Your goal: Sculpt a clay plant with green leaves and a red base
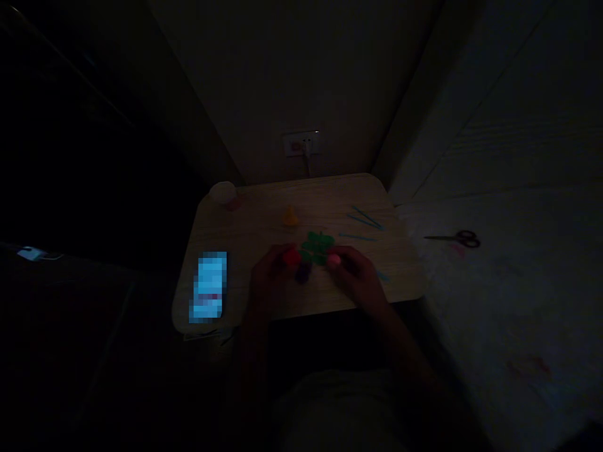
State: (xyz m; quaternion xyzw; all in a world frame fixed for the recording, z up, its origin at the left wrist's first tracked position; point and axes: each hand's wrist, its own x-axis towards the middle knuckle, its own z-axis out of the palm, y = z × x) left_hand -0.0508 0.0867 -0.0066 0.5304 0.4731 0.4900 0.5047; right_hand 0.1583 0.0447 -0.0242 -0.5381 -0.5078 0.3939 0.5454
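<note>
In the dim light my left hand [271,270] is closed on a small red piece [291,255] that shows at its fingertips. The fingers of my right hand [355,273] are closed round a small pink rounded piece [334,259]. Between the two hands is a bright green leaf-shaped piece [320,243] with several lobes; whether it is joined to the red or pink piece I cannot tell. Just below it sits a dark purple piece [303,272]. Farther back on the small wooden table [264,201] stands an orange cone-like piece [291,216].
A lit phone [208,287] lies at the table's left side. At the back left corner is a pale round cup or lid [223,192]. Thin blue sticks [358,237] lie on the right. Scissors [464,238] rest on a pale surface beyond the table. A wall socket [301,144] holds a plug.
</note>
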